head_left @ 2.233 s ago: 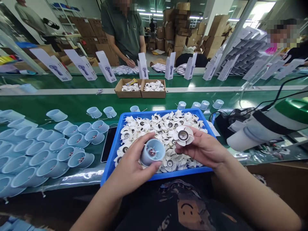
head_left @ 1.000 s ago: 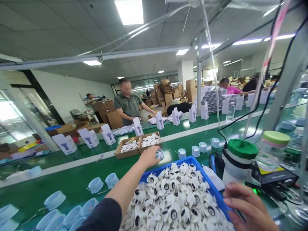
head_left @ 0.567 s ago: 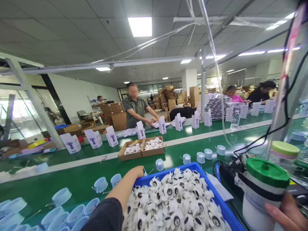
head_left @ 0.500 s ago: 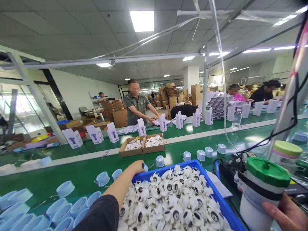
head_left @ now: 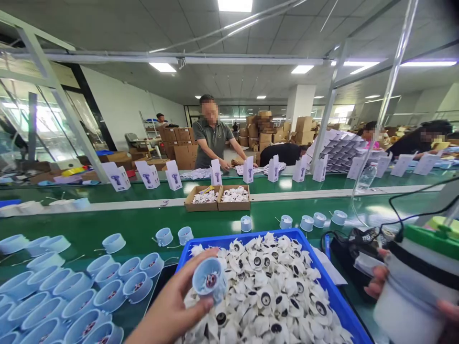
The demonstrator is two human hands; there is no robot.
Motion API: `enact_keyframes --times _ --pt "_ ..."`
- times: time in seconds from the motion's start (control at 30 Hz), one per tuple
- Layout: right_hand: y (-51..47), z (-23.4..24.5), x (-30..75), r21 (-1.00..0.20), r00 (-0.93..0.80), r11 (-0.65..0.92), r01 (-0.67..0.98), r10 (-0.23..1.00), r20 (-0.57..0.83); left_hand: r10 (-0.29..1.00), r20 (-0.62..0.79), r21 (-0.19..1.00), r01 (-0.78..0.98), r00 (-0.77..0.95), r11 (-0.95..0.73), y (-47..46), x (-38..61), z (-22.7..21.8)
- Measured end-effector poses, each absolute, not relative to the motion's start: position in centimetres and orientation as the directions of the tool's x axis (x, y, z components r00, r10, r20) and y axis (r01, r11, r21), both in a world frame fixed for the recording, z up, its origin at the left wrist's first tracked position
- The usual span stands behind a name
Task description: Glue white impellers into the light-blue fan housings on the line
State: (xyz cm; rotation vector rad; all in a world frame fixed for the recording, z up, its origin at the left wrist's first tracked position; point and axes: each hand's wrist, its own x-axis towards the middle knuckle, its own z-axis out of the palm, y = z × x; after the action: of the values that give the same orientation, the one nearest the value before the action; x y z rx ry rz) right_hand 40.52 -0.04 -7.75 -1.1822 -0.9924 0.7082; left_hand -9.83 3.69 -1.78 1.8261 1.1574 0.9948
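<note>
One blue plastic tray (head_left: pixel 344 306) heaped with white fan impellers (head_left: pixel 272 286) is the landmark. Right of it, the right hand (head_left: pixel 380 282) wraps its fingers around one white green-lidded bottle (head_left: pixel 416 291). Over its near-left corner, the left hand (head_left: pixel 172 310) pinches one pale-blue plastic cup housing (head_left: pixel 210 279).

A factory assembly line: green conveyor belt (head_left: pixel 294 196), stacked cartons (head_left: pixel 265 126), workers packing.

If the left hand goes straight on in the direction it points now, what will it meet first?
The left hand, holding a pale blue cup, points up and right over the blue tray. Going on, it would probably meet the white fan blades heaped there first, though depth is unclear.
</note>
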Motion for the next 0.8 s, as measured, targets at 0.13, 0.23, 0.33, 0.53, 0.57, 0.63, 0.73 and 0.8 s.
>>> enact_keyframes --times 0.13,0.23,0.33,0.53,0.57,0.63,0.73,0.8 --pt "0.2 -0.6 34.3 -0.857 0.249 0.185 -0.480 0.966 0.069 0.895 0.250 0.772 0.482 0.369 -0.414 0.3 -5.0 -3.0" --pt "1.3 3.4 27.7 -0.768 0.037 0.159 -0.620 0.984 0.173 0.845 0.271 0.683 0.527 0.462 -0.506 0.0 -1.0 -2.2" --pt "2.7 5.0 22.0 -0.725 -0.073 0.156 -0.671 0.959 0.274 0.779 0.328 0.671 0.449 0.534 -0.590 0.4 1.7 -1.0" --pt "2.6 5.2 18.2 -0.720 -0.063 0.219 -0.659 0.937 0.343 0.805 0.317 0.736 0.406 0.502 -0.543 -0.2 2.6 0.1" --pt "2.4 5.2 18.2 -0.725 -0.061 0.237 -0.647 0.931 0.359 0.806 0.317 0.737 0.406 0.500 -0.541 -0.4 2.6 0.0" --pt "2.0 5.2 18.4 -0.737 -0.062 0.272 -0.619 0.918 0.391 0.802 0.322 0.733 0.403 0.503 -0.548 -0.7 2.5 -0.2" --pt "1.7 5.2 18.7 -0.756 -0.058 0.308 -0.577 0.908 0.415 0.798 0.324 0.732 0.401 0.508 -0.552 -0.8 2.5 -0.4" --pt "1.6 5.0 18.7 -0.770 -0.051 0.314 -0.556 0.911 0.409 0.795 0.318 0.733 0.398 0.517 -0.552 -0.9 2.6 -0.4"
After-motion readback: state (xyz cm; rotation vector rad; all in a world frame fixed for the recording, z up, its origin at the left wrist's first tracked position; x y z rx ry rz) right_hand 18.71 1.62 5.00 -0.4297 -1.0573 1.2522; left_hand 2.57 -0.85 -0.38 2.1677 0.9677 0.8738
